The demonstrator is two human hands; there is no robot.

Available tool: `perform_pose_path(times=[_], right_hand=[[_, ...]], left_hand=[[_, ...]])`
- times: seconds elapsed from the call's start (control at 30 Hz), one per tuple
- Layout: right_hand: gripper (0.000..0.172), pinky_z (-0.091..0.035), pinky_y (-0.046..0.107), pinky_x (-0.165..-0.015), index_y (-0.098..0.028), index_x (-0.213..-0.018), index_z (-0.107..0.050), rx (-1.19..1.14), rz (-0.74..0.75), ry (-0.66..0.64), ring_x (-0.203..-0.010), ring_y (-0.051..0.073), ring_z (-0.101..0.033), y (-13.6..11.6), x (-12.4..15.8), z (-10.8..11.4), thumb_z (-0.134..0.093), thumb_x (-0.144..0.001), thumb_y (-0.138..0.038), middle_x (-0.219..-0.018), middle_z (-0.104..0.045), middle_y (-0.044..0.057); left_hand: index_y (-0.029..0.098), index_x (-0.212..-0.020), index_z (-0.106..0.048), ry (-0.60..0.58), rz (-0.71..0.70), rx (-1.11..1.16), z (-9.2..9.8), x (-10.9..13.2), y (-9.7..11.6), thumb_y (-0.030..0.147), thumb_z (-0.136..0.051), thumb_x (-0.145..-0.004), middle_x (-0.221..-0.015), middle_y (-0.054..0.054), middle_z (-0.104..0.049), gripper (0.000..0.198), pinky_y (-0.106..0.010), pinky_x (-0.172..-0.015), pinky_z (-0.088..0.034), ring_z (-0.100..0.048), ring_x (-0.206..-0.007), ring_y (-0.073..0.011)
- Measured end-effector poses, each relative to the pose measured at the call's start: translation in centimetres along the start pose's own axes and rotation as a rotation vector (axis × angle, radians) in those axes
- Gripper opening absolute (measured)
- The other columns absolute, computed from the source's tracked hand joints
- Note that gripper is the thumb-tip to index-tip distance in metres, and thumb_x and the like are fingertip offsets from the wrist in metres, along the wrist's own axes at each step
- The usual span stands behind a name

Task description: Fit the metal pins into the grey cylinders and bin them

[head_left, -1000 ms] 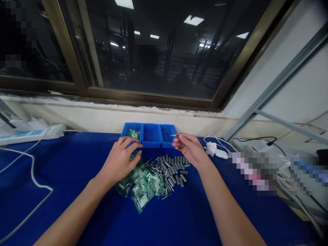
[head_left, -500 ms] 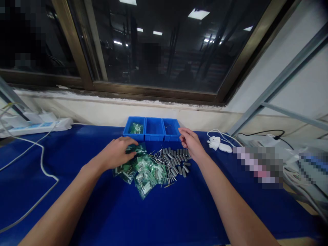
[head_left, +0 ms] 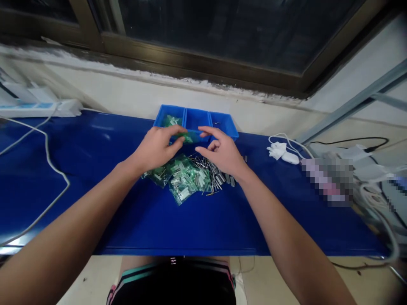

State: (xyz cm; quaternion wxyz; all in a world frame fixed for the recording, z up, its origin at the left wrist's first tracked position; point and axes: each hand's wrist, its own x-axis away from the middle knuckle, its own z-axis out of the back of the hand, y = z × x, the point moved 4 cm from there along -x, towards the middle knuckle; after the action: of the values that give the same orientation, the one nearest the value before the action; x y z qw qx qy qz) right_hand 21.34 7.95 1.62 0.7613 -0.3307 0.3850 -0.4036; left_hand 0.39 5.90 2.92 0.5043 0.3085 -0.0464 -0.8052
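Observation:
My left hand [head_left: 157,146] pinches a small green packet [head_left: 187,137] between thumb and fingers, lifted above a heap of green packets [head_left: 179,178] on the blue table. My right hand [head_left: 221,152] hovers just right of the packet with fingers spread, its fingertips close to the packet's edge. Under the right hand lie several grey cylinders and thin metal pins [head_left: 219,178]. Behind both hands stand three blue bins [head_left: 222,123] in a row; the left bin holds green packets, and the right one holds a few small bits.
A white power strip [head_left: 38,109] and a white cable [head_left: 54,169] lie at the left. A white charger with cord [head_left: 284,152] sits at the right, beside cluttered wiring. The table's front edge [head_left: 203,252] is near my lap.
My left hand has picked a green packet off the heap and raised it. My right hand moved left from the right bin toward the packet. The view tilted down.

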Motion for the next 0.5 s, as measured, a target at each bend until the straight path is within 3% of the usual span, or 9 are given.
perform_pose_path(times=[0.03,0.1,0.2,0.27,0.4,0.43,0.5], right_hand=[[0.039,-0.041,0.030,-0.058,-0.025,-0.123,-0.073,0.014,0.024,0.016,-0.059,0.008,-0.050,-0.2,0.1,-0.2,-0.078,-0.086,-0.035,-0.116,-0.070,0.004],[0.023,-0.038,0.029,-0.055,-0.021,-0.104,-0.077,0.013,0.045,0.070,-0.056,0.008,-0.047,-0.3,0.2,-0.6,-0.077,-0.088,-0.038,-0.092,-0.071,0.001],[0.019,-0.037,0.027,-0.054,-0.020,-0.092,-0.076,-0.081,0.041,0.116,-0.055,0.009,-0.047,-0.3,0.0,-1.0,-0.077,-0.088,-0.038,-0.069,-0.063,-0.003],[0.018,-0.041,0.027,-0.057,-0.020,-0.092,-0.076,-0.157,0.022,0.135,-0.059,0.010,-0.053,-0.4,-0.2,-1.2,-0.078,-0.087,-0.037,-0.075,-0.064,-0.002],[0.020,-0.046,0.029,-0.060,-0.022,-0.098,-0.075,-0.207,-0.003,0.137,-0.061,0.009,-0.054,-0.7,-0.1,-1.5,-0.077,-0.088,-0.039,-0.090,-0.068,0.000],[0.024,-0.046,0.029,-0.059,-0.023,-0.104,-0.075,-0.207,-0.005,0.119,-0.060,0.009,-0.054,-0.8,-0.1,-1.6,-0.078,-0.088,-0.040,-0.095,-0.069,0.001],[0.036,-0.047,0.030,-0.058,-0.024,-0.119,-0.071,-0.173,-0.010,0.093,-0.059,0.009,-0.054,-1.0,0.1,-1.5,-0.077,-0.089,-0.043,-0.105,-0.070,0.002]], left_hand=[[0.019,-0.121,-0.076,0.023,-0.005,0.075,0.2,0.1,0.5,0.037,-0.053,-0.100,-0.110,-0.008,-0.081,0.036,-0.039,-0.084,-0.057,-0.076,-0.093,-0.0256],[0.019,-0.116,-0.077,0.057,-0.020,0.184,0.4,0.2,1.2,0.037,-0.055,-0.100,-0.105,-0.007,-0.081,0.033,-0.035,-0.081,-0.057,-0.075,-0.091,-0.0233],[0.019,-0.114,-0.076,0.097,-0.010,0.344,0.2,0.0,1.0,0.040,-0.064,-0.095,-0.107,-0.006,-0.079,0.030,-0.034,-0.082,-0.058,-0.073,-0.092,-0.0219],[0.018,-0.111,-0.075,0.099,0.012,0.474,-0.2,-0.1,0.3,0.041,-0.073,-0.090,-0.105,-0.006,-0.078,0.031,-0.032,-0.077,-0.058,-0.072,-0.088,-0.0210],[0.016,-0.089,-0.072,0.011,0.059,0.571,-0.9,-0.3,-0.5,0.038,-0.077,-0.088,-0.078,-0.003,-0.071,0.022,-0.029,-0.057,-0.048,-0.065,-0.067,-0.0165],[0.016,-0.088,-0.072,0.022,0.064,0.542,-0.7,-0.2,-0.5,0.038,-0.076,-0.088,-0.076,-0.002,-0.070,0.022,-0.029,-0.056,-0.047,-0.064,-0.066,-0.0162],[0.017,-0.092,-0.073,0.150,0.067,0.419,0.3,-0.3,-0.5,0.037,-0.075,-0.091,-0.081,-0.001,-0.072,0.020,-0.030,-0.062,-0.050,-0.065,-0.072,-0.0167]])
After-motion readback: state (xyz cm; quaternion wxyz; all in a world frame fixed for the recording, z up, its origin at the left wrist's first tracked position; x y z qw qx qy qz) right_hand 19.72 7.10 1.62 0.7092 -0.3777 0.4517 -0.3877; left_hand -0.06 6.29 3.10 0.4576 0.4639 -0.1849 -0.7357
